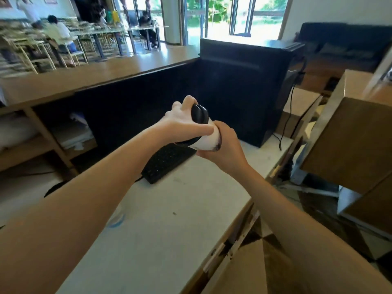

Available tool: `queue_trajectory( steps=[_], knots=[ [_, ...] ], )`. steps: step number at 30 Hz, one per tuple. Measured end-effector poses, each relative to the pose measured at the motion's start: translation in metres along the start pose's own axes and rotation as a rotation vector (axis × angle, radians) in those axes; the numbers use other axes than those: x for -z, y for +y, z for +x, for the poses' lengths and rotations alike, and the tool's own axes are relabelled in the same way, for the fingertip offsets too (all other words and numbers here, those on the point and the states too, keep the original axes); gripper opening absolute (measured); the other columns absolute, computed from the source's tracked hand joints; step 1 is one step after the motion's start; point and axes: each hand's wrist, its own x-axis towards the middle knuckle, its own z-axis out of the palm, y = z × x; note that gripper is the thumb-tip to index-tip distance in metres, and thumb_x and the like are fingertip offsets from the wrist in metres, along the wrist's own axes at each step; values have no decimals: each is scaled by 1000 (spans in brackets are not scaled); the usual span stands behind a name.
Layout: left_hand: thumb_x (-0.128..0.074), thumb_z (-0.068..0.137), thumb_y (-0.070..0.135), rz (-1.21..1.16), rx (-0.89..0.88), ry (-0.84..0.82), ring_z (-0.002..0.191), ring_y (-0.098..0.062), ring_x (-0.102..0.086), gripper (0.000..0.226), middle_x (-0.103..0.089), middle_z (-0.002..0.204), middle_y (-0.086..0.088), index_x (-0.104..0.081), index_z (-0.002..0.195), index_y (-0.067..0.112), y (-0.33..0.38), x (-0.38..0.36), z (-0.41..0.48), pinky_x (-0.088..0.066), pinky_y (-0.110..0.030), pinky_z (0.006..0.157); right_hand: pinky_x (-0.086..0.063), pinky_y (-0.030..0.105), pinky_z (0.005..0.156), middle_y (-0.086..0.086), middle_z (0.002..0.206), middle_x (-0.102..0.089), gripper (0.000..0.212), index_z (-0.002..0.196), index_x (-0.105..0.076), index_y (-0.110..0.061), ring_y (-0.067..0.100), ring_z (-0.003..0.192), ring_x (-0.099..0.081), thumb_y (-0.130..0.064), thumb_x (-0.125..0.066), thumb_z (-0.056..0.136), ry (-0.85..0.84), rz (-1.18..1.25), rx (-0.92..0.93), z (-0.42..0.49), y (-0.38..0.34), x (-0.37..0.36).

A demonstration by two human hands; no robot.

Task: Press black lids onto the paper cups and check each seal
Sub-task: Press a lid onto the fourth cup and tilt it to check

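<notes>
I hold a white paper cup in the air over the white table, tilted so its top points away from me. A black lid sits on the cup's far end. My left hand wraps over the lid and the upper cup, thumb along the cup's side. My right hand grips the cup's lower part from beneath. The cup's base is hidden in my right palm. How tightly the lid sits I cannot tell.
A black keyboard lies on the table just below my hands. A black monitor back and a dark counter wall stand behind. Brown boxes crowd the right side. People sit at tables far back left.
</notes>
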Motion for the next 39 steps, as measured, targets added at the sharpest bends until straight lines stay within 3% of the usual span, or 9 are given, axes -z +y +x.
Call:
queue_trajectory(
  steps=[4, 6, 8, 10, 18, 24, 29, 34, 39],
  knots=[
    [-73, 65, 40, -201, -102, 23, 86, -9, -48, 53, -45, 112, -2, -43, 108, 31, -22, 16, -12, -37, -19, 64, -47, 17, 80, -17, 112, -47, 53, 131, -40, -28, 8, 104, -50, -41, -62, 85, -208, 71, -36, -5, -23, 28],
    [-72, 64, 39, -264, -181, 72, 86, -11, -48, 54, -45, 109, 0, -41, 107, 31, -34, 15, -22, -39, -18, 65, -50, 22, 80, -7, 116, -57, 45, 126, -47, -25, 14, 106, -57, -54, -39, 93, -215, 262, -313, -5, -28, 41],
    [-68, 61, 41, -342, -255, 115, 86, -9, -50, 56, -45, 107, 2, -39, 109, 32, -42, 12, -36, -44, -15, 64, -57, 39, 79, 9, 110, -68, 66, 116, -58, -20, 26, 98, -67, -69, -25, 88, -291, 527, -595, -5, -33, 48],
    [-66, 59, 44, -371, -338, 165, 86, -7, -50, 60, -44, 104, 8, -39, 110, 32, -49, 10, -47, -45, -11, 64, -59, 39, 67, 17, 98, -71, 78, 112, -61, -14, 30, 82, -70, -74, -20, 84, -409, 672, -662, -6, -38, 52],
    [-73, 67, 33, -199, -660, 236, 122, -15, -43, 70, -40, 127, -1, -38, 126, 20, -70, 10, -60, -39, -33, 104, -48, 26, 49, 12, 77, -56, 51, 102, -61, -14, 21, 53, -51, -61, -52, 84, -427, 626, -640, -4, -65, 55],
    [-71, 73, 43, -435, -338, 24, 131, 2, -33, 95, -20, 146, 20, -6, 142, 46, -77, 11, -63, -41, -23, 102, -53, 30, 57, 12, 93, -54, 42, 113, -53, -14, 23, 60, -58, -48, -57, 88, -300, 697, -527, -17, -60, 47],
    [-60, 65, 60, -1003, 133, -239, 117, -30, -55, 93, -43, 139, -1, -14, 145, 46, -72, 8, -64, -56, -50, 82, -56, 32, 67, 12, 104, -56, 34, 116, -50, -15, 25, 79, -63, -38, -56, 91, -252, 665, -472, -31, -56, 42],
    [-63, 80, 52, -982, 264, -270, 111, -33, -59, 59, -53, 123, -9, -38, 130, 34, -69, 4, -61, -57, -53, 77, -57, 36, 75, 11, 115, -54, 34, 119, -47, -17, 25, 101, -60, -35, -55, 91, -259, 619, -436, -40, -47, 34],
    [-70, 79, 34, -874, 257, -134, 97, -25, -64, 57, -59, 113, -7, -38, 126, 34, -68, -7, -58, -59, -43, 76, -57, 38, 74, 14, 117, -56, 34, 124, -47, -19, 27, 91, -65, -32, -52, 93, -281, 744, -588, -42, -37, 27]
  ],
)
